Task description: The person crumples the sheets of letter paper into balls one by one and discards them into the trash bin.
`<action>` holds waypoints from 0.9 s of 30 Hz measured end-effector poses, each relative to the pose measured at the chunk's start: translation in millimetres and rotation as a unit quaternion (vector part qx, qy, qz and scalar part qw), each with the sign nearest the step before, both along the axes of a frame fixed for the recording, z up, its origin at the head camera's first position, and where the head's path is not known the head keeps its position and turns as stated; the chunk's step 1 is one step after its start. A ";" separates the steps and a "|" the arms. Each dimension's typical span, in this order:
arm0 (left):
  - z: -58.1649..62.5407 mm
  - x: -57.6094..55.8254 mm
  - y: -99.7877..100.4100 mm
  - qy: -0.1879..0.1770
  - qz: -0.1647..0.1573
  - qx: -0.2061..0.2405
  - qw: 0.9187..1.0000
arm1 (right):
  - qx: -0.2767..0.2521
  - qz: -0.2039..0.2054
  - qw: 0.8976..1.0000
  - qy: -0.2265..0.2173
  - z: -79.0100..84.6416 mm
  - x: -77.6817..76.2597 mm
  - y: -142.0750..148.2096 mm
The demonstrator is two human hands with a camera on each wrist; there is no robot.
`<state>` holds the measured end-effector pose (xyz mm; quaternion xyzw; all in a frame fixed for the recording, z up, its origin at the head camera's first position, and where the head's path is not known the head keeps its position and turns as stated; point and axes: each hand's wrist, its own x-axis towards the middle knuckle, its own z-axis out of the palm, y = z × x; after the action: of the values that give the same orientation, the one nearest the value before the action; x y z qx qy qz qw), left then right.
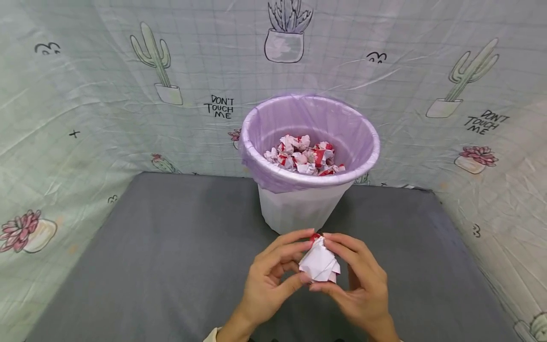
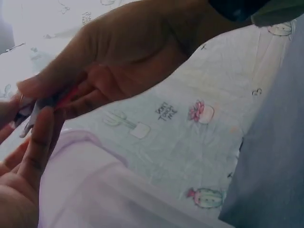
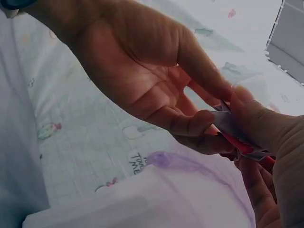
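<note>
Between both hands is a crumpled piece of paper [image 1: 319, 262], white with some red at its top. My left hand [image 1: 273, 275] pinches it from the left, thumb at the lower edge and fingertips at the top. From the right, my right hand [image 1: 363, 275] grips it the same way, the two thumbs almost meeting below. Both wrist views show red and white folds of the paper [image 3: 232, 135] between the fingertips. Just beyond the hands stands a white bin [image 1: 299, 204] lined with a purple bag [image 1: 273, 114]. Several crumpled red and white paper balls [image 1: 305, 156] lie inside it.
The bin stands on a dark grey tabletop [image 1: 171, 256], close to the back. A pale cloth [image 1: 205, 57] printed with cacti and lettering hangs behind and along both sides.
</note>
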<state>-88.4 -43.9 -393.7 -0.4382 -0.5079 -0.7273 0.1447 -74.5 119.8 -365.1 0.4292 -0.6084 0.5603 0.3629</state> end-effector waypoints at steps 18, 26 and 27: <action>27.8 -1.9 -15.7 0.207 0.038 -0.060 0.976 | -0.006 0.084 0.996 0.038 0.6 4.5 -10.6; 26.2 -3.3 -17.2 0.234 0.083 -0.058 0.967 | 0.061 0.110 0.992 -0.017 6.0 14.9 -8.9; 26.0 -3.5 -17.3 0.237 0.085 -0.053 0.966 | 0.065 0.110 0.992 -0.020 6.9 16.0 -8.9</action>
<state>-91.9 -61.3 -367.7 -0.5608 -0.5322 -0.5596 0.2985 -58.4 110.9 -358.2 0.5052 -0.5999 0.5644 0.2577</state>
